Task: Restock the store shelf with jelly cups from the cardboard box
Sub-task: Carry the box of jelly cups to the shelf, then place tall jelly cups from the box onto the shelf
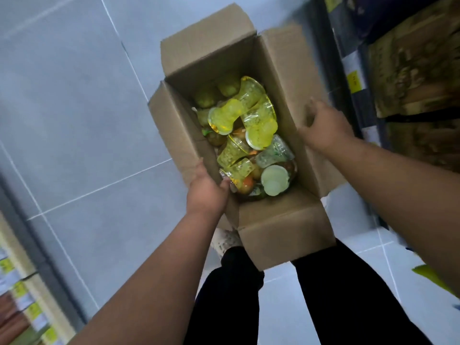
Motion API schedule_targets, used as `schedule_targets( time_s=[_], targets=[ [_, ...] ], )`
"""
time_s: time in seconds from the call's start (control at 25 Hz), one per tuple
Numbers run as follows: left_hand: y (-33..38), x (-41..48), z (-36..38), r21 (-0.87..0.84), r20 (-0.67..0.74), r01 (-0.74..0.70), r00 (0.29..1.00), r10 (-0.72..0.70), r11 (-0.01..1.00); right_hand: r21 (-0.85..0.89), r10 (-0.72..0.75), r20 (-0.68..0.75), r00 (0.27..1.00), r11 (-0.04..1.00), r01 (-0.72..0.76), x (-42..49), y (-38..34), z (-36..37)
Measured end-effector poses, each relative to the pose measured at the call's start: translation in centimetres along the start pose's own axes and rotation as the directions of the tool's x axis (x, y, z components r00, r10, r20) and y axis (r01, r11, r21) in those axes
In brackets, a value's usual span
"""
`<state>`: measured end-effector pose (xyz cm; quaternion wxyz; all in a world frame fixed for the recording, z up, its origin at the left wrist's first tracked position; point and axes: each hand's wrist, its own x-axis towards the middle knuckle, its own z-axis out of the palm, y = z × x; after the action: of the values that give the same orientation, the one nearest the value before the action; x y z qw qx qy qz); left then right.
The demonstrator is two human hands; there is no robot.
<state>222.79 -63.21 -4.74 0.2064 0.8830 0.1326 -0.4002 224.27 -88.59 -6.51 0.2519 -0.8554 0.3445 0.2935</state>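
The jelly cups (245, 135) lie in a loose heap inside the cardboard box (281, 227), most of them yellow, some pale green, and a few with orange pieces low in the pile. They are tipped in all directions, none standing in order. The box is open at the top, with its four flaps spread outward, and it sits above the tiled floor (74, 120) in front of the person's dark trousers (249, 295); whether it rests on the floor or is lifted I cannot tell.

The left hand (207, 192) grips the near-left edge of the box, with the fingers curled over the rim beside the nearest cups. The right hand (323, 125) lies against the right flap with the fingers bent around its edge. Neither hand holds a cup.

To the right stands a store shelf (410, 83), blurred, with yellow price tags; another shelf (25, 295) shows at the lower left.

I judge that the step in hand is bringing or steadying the box near the shelf, and no cup is taken out yet. The next move probably calls for freeing one hand, picking a top yellow cup, and keeping the box level with the other hand.
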Motion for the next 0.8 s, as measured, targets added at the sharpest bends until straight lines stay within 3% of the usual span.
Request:
schedule_targets(
  time_s=[0.08, 0.2, 0.36, 0.64, 0.8],
  targets=[
    [1.8, -1.2, -2.7, 0.059, 0.008, -0.112, 0.994, 0.112, 0.992, 0.140, -0.024, -0.064, 0.998, 0.990, 0.033, -3.6, -0.5, -0.4],
    [5.4, -3.9, -6.4, 0.128, 0.039, -0.263, 0.965, 0.260, 0.956, 0.246, 0.005, 0.016, 1.000, 0.969, -0.008, -8.7, -1.5, -2.3],
    [8.9, -7.3, -10.2, 0.184, 0.071, -0.364, 0.931, 0.357, 0.913, 0.420, 0.100, 0.057, 0.993, 0.900, -0.115, -13.8, -2.8, -4.4],
    [12.0, -10.8, -12.3, 0.236, 0.129, -0.411, 0.911, 0.391, 0.881, 0.535, 0.146, 0.152, 0.978, 0.819, -0.206, -18.1, -3.0, -5.8],
    [12.5, -7.8, -12.3, 0.327, 0.188, -0.419, 0.907, 0.376, 0.847, 0.544, 0.158, 0.173, 0.972, 0.807, -0.228, -16.6, -3.7, -4.8]
  ],
)
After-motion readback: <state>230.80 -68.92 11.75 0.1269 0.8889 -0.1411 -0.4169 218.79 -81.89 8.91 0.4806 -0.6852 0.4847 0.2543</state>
